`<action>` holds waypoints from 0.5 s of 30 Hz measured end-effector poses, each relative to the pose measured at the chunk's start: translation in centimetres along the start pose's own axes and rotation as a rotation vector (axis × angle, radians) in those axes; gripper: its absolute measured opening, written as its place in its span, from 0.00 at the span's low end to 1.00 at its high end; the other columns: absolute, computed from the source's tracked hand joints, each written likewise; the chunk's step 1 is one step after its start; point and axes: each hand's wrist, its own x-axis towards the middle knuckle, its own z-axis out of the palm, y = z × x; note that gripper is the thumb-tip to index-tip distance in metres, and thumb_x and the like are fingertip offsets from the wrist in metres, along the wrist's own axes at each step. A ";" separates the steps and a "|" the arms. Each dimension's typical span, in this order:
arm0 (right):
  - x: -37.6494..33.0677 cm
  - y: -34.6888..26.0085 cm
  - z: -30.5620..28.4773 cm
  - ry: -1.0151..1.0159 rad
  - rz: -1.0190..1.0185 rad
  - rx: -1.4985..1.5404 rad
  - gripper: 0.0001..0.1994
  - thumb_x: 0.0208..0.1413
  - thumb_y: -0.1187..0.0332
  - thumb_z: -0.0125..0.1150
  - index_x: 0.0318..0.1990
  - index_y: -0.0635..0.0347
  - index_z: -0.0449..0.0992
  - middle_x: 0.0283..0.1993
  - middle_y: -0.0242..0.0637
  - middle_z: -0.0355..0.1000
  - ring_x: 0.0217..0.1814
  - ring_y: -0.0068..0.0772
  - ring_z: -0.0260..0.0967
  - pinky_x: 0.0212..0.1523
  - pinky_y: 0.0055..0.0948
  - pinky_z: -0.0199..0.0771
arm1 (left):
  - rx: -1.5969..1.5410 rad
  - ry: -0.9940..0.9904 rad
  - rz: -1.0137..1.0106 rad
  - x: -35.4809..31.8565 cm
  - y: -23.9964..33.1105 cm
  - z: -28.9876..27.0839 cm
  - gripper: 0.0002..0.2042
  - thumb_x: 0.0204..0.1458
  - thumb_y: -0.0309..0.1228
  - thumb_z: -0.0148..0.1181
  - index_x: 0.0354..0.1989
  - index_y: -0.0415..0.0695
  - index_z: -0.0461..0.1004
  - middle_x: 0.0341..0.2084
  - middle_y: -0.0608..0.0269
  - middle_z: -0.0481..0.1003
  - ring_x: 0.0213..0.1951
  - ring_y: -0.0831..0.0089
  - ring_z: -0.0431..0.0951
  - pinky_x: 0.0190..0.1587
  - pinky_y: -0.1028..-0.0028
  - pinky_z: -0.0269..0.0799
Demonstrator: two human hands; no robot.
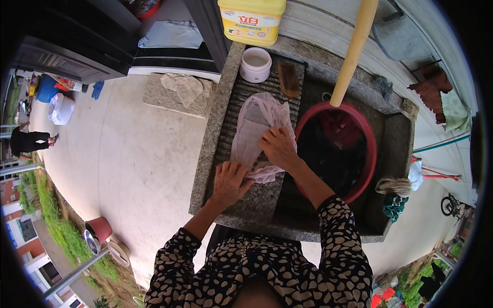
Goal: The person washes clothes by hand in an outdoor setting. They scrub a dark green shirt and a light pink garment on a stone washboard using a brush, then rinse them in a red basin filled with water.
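A wet, pale pink cloth point(251, 134) lies spread and partly bunched on the ridged washboard point(224, 134) of a stone sink. My right hand point(280, 148) rests on the cloth's right side, with its fingers bent and closed on the folds. At the cloth's lower left edge lies my left hand point(229, 184), palm down, fingers extended and thumb apart. Beside the washboard, a red basin point(373, 149) stands in the sink, holding dark water and a dark red cloth point(339, 128). Above the cloth are a wooden scrubbing brush point(288, 79) and a white round tub point(255, 65).
A yellow jug point(251, 20) stands beyond the sink's far rim point(328, 56). Over the basin slants a pale yellow pole point(354, 51). Rags point(394, 197) hang on the right rim. A stone slab point(164, 95) lies on the floor to the left; a person point(31, 142) is far left.
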 end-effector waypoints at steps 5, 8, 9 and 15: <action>-0.7 1.0 -1.6 -0.107 -0.047 0.093 0.03 0.41 0.69 0.58 0.25 0.51 0.71 0.34 0.28 0.63 0.43 0.32 0.60 0.47 0.39 0.58 | 0.024 -0.079 0.044 -1.3 -0.5 1.9 0.14 0.38 0.34 0.68 0.27 0.46 0.67 0.24 0.64 0.68 0.33 0.65 0.69 0.41 0.62 0.60; -1.7 0.8 -2.2 -0.256 -0.004 0.075 0.08 0.39 0.68 0.61 0.30 0.50 0.72 0.37 0.27 0.64 0.45 0.32 0.60 0.48 0.39 0.57 | -0.001 -0.112 -0.008 -1.8 0.8 2.1 0.13 0.38 0.35 0.68 0.27 0.46 0.68 0.26 0.64 0.67 0.34 0.65 0.69 0.42 0.62 0.60; -1.4 1.1 -2.3 -0.313 0.008 0.059 0.10 0.39 0.68 0.63 0.33 0.49 0.73 0.38 0.27 0.65 0.46 0.32 0.60 0.49 0.39 0.56 | 0.006 -0.118 -0.033 -1.7 1.1 1.9 0.13 0.39 0.35 0.67 0.28 0.46 0.69 0.27 0.63 0.68 0.35 0.64 0.69 0.42 0.62 0.60; 6.7 2.5 -3.4 0.202 0.277 0.016 0.17 0.37 0.65 0.67 0.38 0.52 0.71 0.43 0.33 0.66 0.50 0.35 0.62 0.48 0.42 0.54 | -0.108 -0.129 0.021 -1.6 1.0 1.2 0.21 0.40 0.38 0.66 0.41 0.40 0.70 0.50 0.54 0.65 0.57 0.56 0.63 0.54 0.57 0.58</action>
